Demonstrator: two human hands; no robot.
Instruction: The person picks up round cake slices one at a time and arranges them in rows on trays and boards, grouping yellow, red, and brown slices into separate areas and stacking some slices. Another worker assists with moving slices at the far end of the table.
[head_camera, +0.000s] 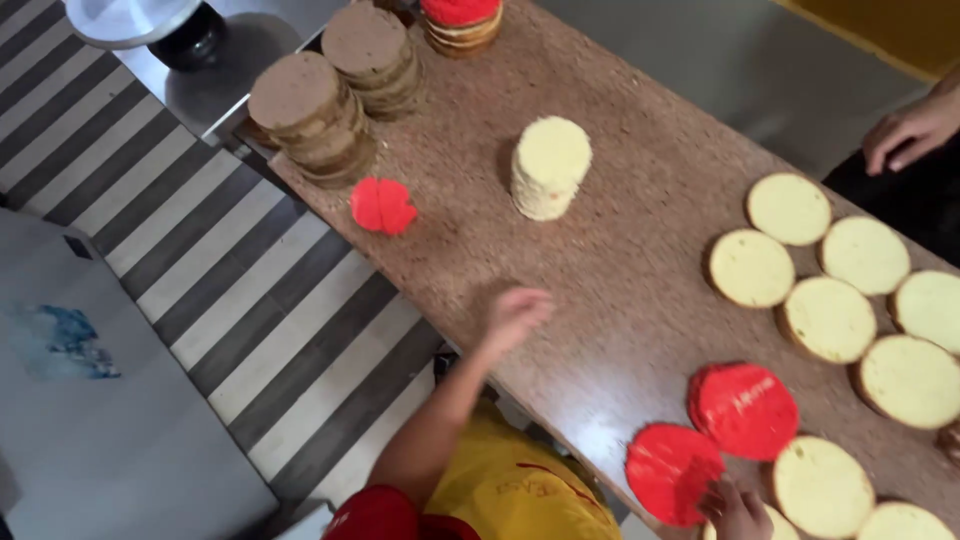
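Note:
My left hand (515, 315) hovers blurred over the brown speckled counter (620, 250), fingers loosely apart and holding nothing. It is nearest a small stack of pale yellow cake rounds (550, 165) and a little red piece (382, 206). My right hand (735, 510) is at the bottom edge, mostly cut off. Its fingertips touch the rim of a flat red cake round (672, 472), and a second red round (745, 410) lies beside it. Several single yellow rounds (828, 318) are spread out to the right.
Two stacks of brown cake rounds (300, 110) (372, 50) and a red-topped stack (460, 18) stand at the counter's far end. Another person's hand (915, 130) rests at the right edge. A striped floor (200, 250) lies to the left, and a metal surface with a white bowl (130, 20) is at top left.

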